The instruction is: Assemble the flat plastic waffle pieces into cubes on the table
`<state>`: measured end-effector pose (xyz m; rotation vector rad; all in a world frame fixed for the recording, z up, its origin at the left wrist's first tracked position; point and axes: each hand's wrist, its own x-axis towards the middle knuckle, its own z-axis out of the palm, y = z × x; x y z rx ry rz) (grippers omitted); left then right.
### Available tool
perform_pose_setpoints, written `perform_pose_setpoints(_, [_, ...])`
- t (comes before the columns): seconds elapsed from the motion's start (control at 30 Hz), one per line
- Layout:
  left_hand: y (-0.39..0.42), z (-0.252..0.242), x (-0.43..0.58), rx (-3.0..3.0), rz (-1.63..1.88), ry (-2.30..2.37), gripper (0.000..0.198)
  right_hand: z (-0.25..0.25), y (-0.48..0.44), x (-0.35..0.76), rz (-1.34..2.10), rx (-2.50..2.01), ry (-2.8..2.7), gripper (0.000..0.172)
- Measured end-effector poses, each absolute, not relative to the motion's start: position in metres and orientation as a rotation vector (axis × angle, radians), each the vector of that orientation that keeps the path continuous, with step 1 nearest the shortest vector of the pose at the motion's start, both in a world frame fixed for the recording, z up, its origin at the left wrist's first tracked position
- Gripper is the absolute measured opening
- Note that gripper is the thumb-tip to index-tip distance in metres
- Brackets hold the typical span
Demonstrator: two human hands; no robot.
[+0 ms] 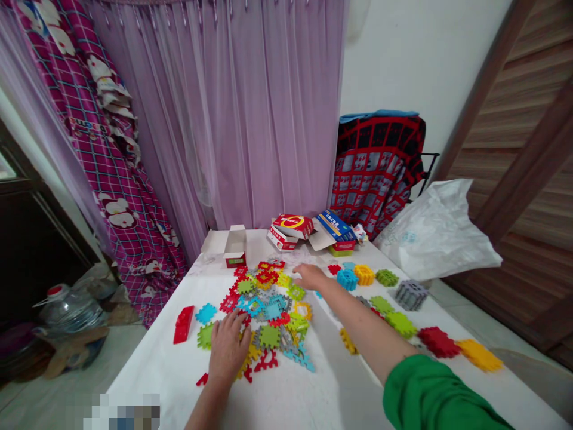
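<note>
A loose heap of flat, notched plastic building pieces (274,309) in red, yellow, green, blue and grey lies on the white-covered table. My left hand (230,343) rests palm down at the heap's near left side, fingers spread, beside a green square piece (205,337). At the heap's far right side is my right hand (310,276), its fingertips pointing left, apart and with nothing visible in them. Closest to it are yellow-green pieces (295,292). My right forearm crosses the table and hides part of the pieces behind it.
Sorted stacks stand at the right: blue (347,279), yellow (364,275), grey (410,295), red (439,342). A red piece (183,325) lies at the left. Behind are an open box (235,246), several cartons (293,227) and a white plastic bag (441,230).
</note>
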<state>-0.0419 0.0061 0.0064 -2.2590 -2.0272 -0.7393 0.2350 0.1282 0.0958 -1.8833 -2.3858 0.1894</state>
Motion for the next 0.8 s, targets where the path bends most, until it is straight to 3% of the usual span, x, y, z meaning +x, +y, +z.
perform_pose_setpoints(0.43, [0.005, 0.006, -0.04, -2.247, -0.755, -2.034, 0.036, 0.056, 0.123, 0.19, 0.248, -1.983, -2.179, 0.06])
perform_pose_setpoints(0.8, [0.007, 0.009, -0.04, -2.271, -0.714, -2.066, 0.037, 0.056, 0.085, 0.176, 0.302, -1.718, -2.08, 0.057])
